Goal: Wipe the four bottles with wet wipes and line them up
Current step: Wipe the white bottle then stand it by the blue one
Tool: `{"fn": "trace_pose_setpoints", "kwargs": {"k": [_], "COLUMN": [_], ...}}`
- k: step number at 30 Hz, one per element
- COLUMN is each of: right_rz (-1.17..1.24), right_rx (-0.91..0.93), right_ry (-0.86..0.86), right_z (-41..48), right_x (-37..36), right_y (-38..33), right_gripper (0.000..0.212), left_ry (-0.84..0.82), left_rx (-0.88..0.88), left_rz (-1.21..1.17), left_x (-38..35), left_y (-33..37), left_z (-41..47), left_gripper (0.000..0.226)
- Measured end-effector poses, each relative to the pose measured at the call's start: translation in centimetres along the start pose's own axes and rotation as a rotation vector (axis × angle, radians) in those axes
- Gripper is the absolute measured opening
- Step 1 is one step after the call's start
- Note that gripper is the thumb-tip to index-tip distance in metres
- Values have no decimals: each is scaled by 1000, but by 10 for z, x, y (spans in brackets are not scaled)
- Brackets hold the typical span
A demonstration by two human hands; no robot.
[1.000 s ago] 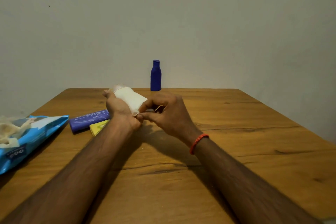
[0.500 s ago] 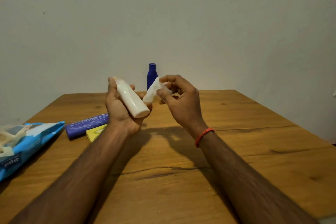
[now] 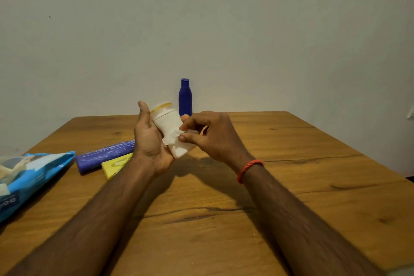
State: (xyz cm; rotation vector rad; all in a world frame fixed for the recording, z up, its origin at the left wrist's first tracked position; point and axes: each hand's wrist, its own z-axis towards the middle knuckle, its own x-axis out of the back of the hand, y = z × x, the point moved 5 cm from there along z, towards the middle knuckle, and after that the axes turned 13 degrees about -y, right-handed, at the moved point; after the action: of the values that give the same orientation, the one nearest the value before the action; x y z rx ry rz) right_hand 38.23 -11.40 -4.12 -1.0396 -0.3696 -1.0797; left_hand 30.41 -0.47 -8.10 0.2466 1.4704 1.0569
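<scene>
We hold: white bottle [image 3: 167,121], tilted, cradled in our raised left hand [image 3: 149,140], fingers [image 3: 185,117] wrapped behind it; right hand [image 3: 216,138], fingers [image 3: 193,122] pinching wet wipe [image 3: 171,139] against its side.

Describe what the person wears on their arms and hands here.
No gloves on the left hand or the right hand, and no rings visible. Both forearms are uncovered, with no sleeves in view. A thin orange-red braided bracelet circles the right wrist.

Dim, warm, even light here; soft dark shadows spread across the desk [image 3: 302,197]. Frame edges bend with the wide lens, and the wipes pack [image 3: 33,177] looks soft at left.
</scene>
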Motion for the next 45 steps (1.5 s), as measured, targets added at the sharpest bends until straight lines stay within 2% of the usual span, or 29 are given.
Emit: {"fn": "trace_pose_setpoints", "kwargs": {"k": [3, 7, 9, 12, 16, 20, 22, 25, 28, 30, 33, 40, 43, 45], "right_rz": [-52, -38, -20, -48, -95, -15, 7, 27, 50, 123, 157, 368, 414, 422], "right_rx": [-11, -36, -21, 80, 260, 222, 154, 68, 5, -51, -134, -233, -297, -298], "right_ry": [182, 429, 491, 411, 140, -198, -287, -250, -125, -26, 29, -71, -146, -184], "right_z": [0, -5, -7, -6, -1, 0, 0, 0, -1, 0, 2, 1, 2, 1], "right_x": [6, 22, 25, 16, 2, 2, 3, 8, 11, 11, 2, -6, -11, -13], "right_y": [4, 9, 5, -7, -22, -16, -8, 3, 11, 13, 15, 21, 27, 28], "right_gripper": [20, 14, 15, 17, 20, 22, 21, 19, 13, 12, 26, 36, 53, 53], "left_ry": [-67, -136, -137, -132, -61, -123, -130, -118, 24, 104, 120, 124, 64, 34], "left_rx": [52, 73, 70, 20, -27, -20, -14, 12, -15, -48, -100, -79, -94, -120], "left_rz": [136, 313, 354, 431, 364, 196, 178, 216, 305, 353, 476, 712, 819, 855], "left_x": [-8, -25, -28, -26, -17, -14, -10, -7, -2, -1, -5, -1, -7, -12], "left_y": [-4, -19, -23, -21, -15, -3, 3, 2, 1, 3, 8, 9, 7, 7], "left_z": [-2, -4, -5, -3, -3, -2, -1, -1, 0, -1, -4, -5, -5, -6], "left_gripper": [102, 92, 90, 96, 96, 104, 101, 83, 59, 57, 50, 88, 80, 70]}}
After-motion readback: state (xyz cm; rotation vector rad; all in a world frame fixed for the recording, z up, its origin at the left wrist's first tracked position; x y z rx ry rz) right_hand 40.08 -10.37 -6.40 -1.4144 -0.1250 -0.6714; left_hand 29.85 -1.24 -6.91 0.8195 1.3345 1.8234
